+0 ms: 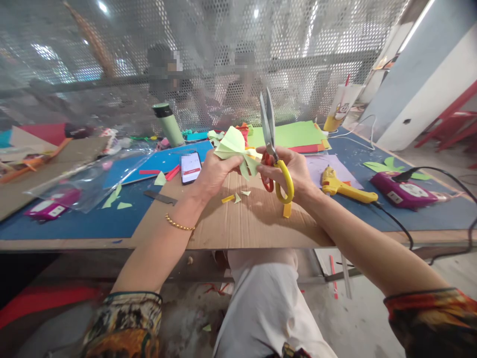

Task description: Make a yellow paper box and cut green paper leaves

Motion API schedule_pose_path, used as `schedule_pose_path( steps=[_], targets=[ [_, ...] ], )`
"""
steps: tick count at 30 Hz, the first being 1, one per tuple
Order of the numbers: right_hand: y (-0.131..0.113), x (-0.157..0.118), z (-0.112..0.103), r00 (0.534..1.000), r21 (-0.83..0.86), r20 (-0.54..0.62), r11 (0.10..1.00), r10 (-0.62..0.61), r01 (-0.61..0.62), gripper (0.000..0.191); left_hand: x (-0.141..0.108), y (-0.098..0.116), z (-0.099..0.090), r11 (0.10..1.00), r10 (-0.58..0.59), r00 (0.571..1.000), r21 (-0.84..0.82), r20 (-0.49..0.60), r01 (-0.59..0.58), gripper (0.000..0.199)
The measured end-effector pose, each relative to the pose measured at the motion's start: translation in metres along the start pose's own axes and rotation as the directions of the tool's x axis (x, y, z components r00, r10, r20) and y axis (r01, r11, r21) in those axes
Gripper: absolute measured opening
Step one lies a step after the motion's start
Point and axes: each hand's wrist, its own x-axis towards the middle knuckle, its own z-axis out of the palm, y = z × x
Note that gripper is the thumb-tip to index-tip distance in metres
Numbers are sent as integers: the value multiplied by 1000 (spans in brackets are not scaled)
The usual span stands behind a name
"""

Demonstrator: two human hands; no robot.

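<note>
Pinched in my left hand (216,171) is a pale green paper shape (231,141) with several folded, petal-like parts. My right hand (286,169) holds a pair of scissors (269,119) with one yellow and one red handle; the blades point up and away from me. The fingertips of that hand reach the right edge of the paper or come very near it; I cannot tell whether they touch. Small green and yellow paper scraps (237,198) lie below on the cardboard sheet (238,228).
A phone (191,167) and a green bottle (168,124) stand left of centre. Rightward lie a yellow glue gun (346,189), its cord, and a purple power strip (404,190). Green paper sheets (294,134) and a drink cup (338,107) are at the back, before a perforated metal screen (208,74).
</note>
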Motion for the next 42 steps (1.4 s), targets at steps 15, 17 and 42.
schedule_pose_path(
  steps=[15,17,42],
  targets=[
    [-4,1,-4,995,-37,-10,994,98,-98,62,2,7,-5,997,-80,997,-10,-13,79,24],
    [-7,0,-6,992,-60,-4,990,124,-124,63,6,8,-11,996,-86,995,-5,-45,86,24],
    [7,4,-16,959,-458,278,885,55,82,62,23,17,-48,997,74,983,-13,-169,-78,33]
  ],
)
